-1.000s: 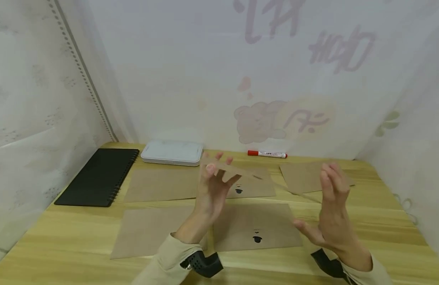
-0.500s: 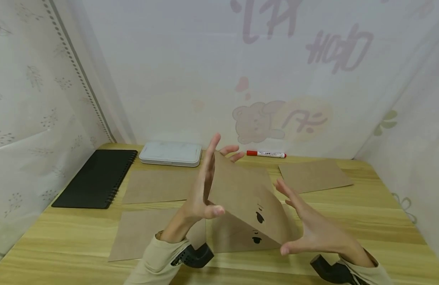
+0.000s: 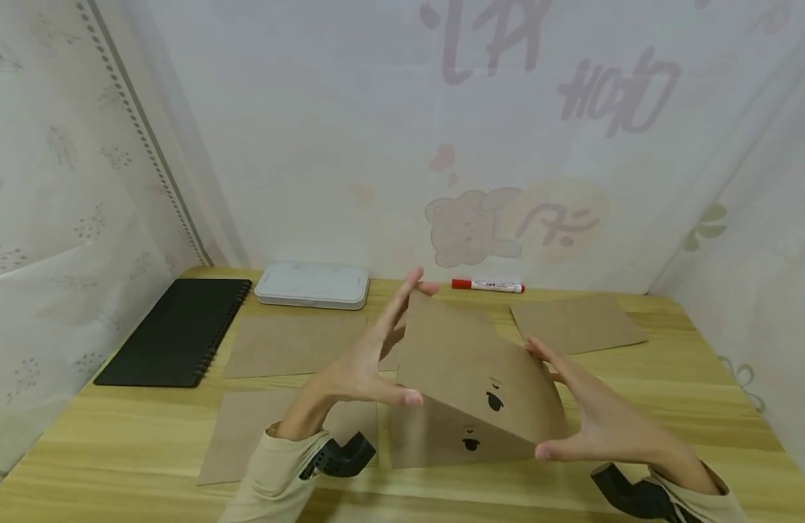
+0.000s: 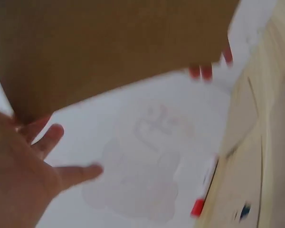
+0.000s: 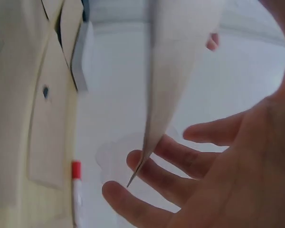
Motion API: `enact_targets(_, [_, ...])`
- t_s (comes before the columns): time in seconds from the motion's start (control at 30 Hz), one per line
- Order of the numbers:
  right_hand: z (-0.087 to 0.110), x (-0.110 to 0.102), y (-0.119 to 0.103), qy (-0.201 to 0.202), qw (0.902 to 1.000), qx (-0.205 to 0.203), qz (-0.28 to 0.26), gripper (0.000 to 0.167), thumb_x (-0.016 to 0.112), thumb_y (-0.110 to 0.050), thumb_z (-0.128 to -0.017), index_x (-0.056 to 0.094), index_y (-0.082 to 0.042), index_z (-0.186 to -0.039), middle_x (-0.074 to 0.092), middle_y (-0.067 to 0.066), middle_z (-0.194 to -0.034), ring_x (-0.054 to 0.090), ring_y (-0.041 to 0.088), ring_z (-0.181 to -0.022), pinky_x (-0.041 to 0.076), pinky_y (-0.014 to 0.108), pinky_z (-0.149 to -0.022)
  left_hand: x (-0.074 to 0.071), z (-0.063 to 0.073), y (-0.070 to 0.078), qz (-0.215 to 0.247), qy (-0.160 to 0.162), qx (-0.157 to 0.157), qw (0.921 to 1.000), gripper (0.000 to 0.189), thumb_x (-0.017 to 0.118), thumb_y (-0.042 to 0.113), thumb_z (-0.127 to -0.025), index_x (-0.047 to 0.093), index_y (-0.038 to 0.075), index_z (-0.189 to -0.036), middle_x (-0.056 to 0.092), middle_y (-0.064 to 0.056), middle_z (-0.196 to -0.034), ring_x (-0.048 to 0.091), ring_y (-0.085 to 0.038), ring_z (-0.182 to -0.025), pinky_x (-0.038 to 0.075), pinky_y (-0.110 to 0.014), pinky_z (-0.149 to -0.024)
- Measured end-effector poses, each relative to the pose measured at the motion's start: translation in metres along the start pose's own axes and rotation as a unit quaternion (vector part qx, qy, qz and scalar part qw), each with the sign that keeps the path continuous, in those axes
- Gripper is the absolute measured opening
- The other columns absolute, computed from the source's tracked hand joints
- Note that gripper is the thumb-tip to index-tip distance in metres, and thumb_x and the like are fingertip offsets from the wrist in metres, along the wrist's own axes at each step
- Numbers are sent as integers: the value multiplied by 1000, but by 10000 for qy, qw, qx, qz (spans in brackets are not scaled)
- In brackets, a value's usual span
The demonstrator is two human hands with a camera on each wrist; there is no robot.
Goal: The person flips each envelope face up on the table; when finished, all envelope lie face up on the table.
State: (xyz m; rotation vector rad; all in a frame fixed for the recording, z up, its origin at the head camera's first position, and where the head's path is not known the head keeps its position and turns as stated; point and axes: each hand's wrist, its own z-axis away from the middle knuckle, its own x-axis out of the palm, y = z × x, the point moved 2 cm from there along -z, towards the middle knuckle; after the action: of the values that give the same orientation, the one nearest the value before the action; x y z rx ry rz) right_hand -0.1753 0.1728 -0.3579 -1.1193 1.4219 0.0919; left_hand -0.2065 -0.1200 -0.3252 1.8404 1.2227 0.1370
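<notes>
A brown kraft-paper sheet (image 3: 448, 349) with a small black face-like print is held tilted above the table between both hands. My left hand (image 3: 366, 367) is at its left edge, fingers extended and thumb spread forward. At the right edge, my right hand (image 3: 599, 421) touches the sheet with spread fingers, its thumb near the lower corner. The right wrist view shows the sheet's thin edge against the fingers (image 5: 156, 178). In the left wrist view the sheet (image 4: 114, 47) spans both hands. Beneath it lies another printed brown sheet (image 3: 422, 443), partly covered.
More brown sheets lie flat on the wooden table: lower left (image 3: 242, 436), upper left (image 3: 291, 347) and right (image 3: 579, 325). A black spiral notebook (image 3: 174, 334), a white flat case (image 3: 311, 285) and a red-capped marker (image 3: 490, 286) are toward the back and left.
The held sheet has turned from nearly edge-on, so its printed face shows. My right hand has come in from the right to the sheet's edge; both hands then shifted slightly right.
</notes>
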Motion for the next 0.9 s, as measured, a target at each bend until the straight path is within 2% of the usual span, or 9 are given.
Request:
enact_targets(0.03, [3,-2,2,15,9998,76,160,119,86,-37,-61,10,-15,-150,26,4,-148,28,15,-132,36,25,-99,0,2,-2,-215,-107,-259,9994,118,76,41,-72,-7,7,-149,19,-12,-146,8,-27,-138,8,-58,-106])
enact_targets(0.13, [13,-8,5,2,9968,294,739,118,85,-44,-60,13,-16,-150,28,9,-146,34,26,-129,40,35,-96,5,7,-9,-1105,-420,-1050,9874,118,78,35,-65,-2,17,-150,10,-3,-153,2,-20,-140,11,-59,-105])
enact_targets(0.2, [19,-11,9,-82,9931,276,1137,118,84,-47,-60,15,-12,-149,30,13,-142,39,31,-123,44,41,-90,14,9,-15,-1733,-667,-1463,9717,118,77,35,-62,0,19,-150,2,-2,-154,-4,-18,-140,10,-61,-104])
enact_targets(0.27, [24,-15,14,-173,9872,276,1559,119,84,-48,-58,18,-9,-148,33,13,-137,44,31,-116,47,47,-81,26,9,-24,-2471,-950,-1730,9487,116,75,43,-63,4,16,-150,-1,-5,-155,-8,-18,-140,11,-62,-103])
enact_targets(0.4, [38,-28,30,-286,9773,182,2092,121,88,-43,-52,22,-3,-146,35,13,-132,46,29,-111,47,43,-76,53,3,-40,-3696,-1358,-1781,9018,115,71,62,-61,17,7,-147,18,-14,-150,1,-24,-140,15,-58,-105])
enact_targets(0.57, [64,-44,55,-382,9682,513,2417,127,89,-45,-47,22,-5,-146,36,20,-131,42,39,-111,34,64,-80,92,-22,-52,-4666,-1627,-1635,8539,117,69,73,-56,28,4,-141,34,-13,-139,14,-30,-138,17,-58,-105])
enact_targets(0.73, [99,-51,86,-418,9410,516,3319,136,83,-62,-42,18,-7,-148,41,21,-128,44,39,-108,28,70,-77,143,-49,-56,-5053,-1670,-1881,8255,116,71,74,-52,33,7,-138,37,-9,-134,16,-28,-137,11,-62,-104])
enact_targets(0.83, [120,-55,106,-424,9377,590,3398,138,84,-61,-37,20,-7,-147,44,20,-124,45,36,-104,28,66,-74,172,-60,-60,-5085,-1631,-2158,8175,117,71,75,-51,35,7,-139,37,-6,-133,18,-27,-136,14,-61,-104])
enact_targets(0.9, [130,-57,119,-527,9415,844,3220,138,87,-55,-35,22,-8,-147,44,19,-124,43,36,-105,27,65,-74,188,-64,-65,-5119,-1643,-2310,8110,118,69,77,-51,35,7,-140,39,-5,-133,19,-28,-136,16,-60,-104])
